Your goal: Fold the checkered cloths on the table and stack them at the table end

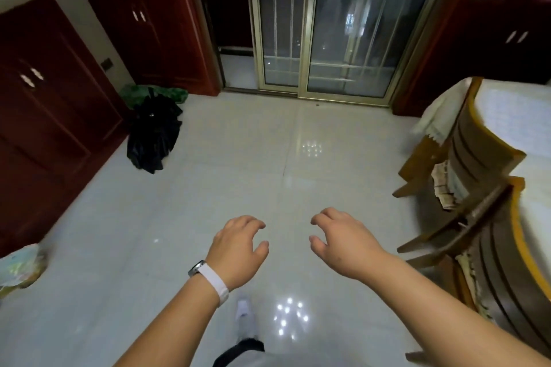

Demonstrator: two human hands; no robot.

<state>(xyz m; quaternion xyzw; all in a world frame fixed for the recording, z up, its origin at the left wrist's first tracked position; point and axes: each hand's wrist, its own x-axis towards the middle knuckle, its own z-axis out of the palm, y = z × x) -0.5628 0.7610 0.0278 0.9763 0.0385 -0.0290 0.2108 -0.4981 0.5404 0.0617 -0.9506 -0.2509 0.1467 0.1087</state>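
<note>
My left hand (pixel 238 247), with a white watch on its wrist, hangs over the tiled floor, fingers loosely curled and holding nothing. My right hand (pixel 343 241) hovers beside it, a short gap apart, its fingers also loosely curled and empty. The table (pixel 518 116) stands at the right edge under a pale checkered cover. A light cloth (pixel 435 119) drapes over its near corner. No loose checkered cloth shows on the tabletop part in view.
Two wooden chairs (pixel 465 158) are pushed against the table on the right. A black bag (pixel 155 134) lies on the floor by dark red cabinets (pixel 44 116). Sliding glass doors (pixel 322 27) stand ahead. My foot in a white shoe (pixel 246 316) is below.
</note>
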